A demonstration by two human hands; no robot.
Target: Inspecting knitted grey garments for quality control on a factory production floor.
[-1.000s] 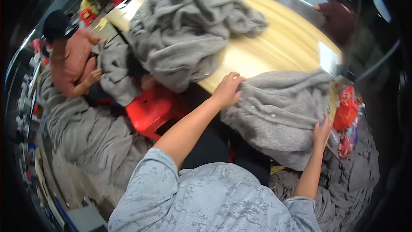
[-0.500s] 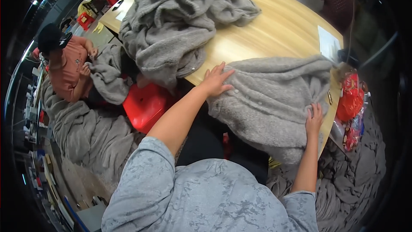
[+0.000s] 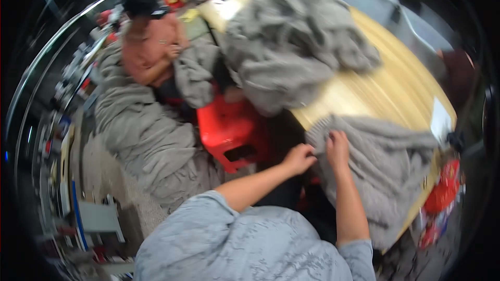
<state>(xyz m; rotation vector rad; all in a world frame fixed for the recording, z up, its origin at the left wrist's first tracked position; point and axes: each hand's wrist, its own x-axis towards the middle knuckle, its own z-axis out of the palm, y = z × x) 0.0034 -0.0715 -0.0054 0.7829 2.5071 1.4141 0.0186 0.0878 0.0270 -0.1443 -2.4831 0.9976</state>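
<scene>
A grey knitted cardigan (image 3: 380,164) lies over the near edge of the wooden table (image 3: 401,86), partly hanging toward my lap. At its left edge, my left hand (image 3: 300,159) is closed, fingertips pinching the border of the knit. Close beside it my right hand (image 3: 337,150) rests on the cardigan with fingers bent and closed on the fabric. Motion blur softens the fingertips, and the exact bit of edge between them is hidden. A large heap of similar grey knitwear (image 3: 291,47) sits farther back on the table.
To the left stands a red plastic stool (image 3: 232,125). Behind it a person in an orange shirt (image 3: 151,47) handles a grey knit piece (image 3: 195,73). More grey knits (image 3: 151,135) are piled on the left. Red plastic bags (image 3: 442,187) lie by the table's right end, near a white paper (image 3: 440,117).
My view has turned left. My right hand has left the cardigan's right side and come to its left edge, beside my left hand. Both hands went from spread to closed.
</scene>
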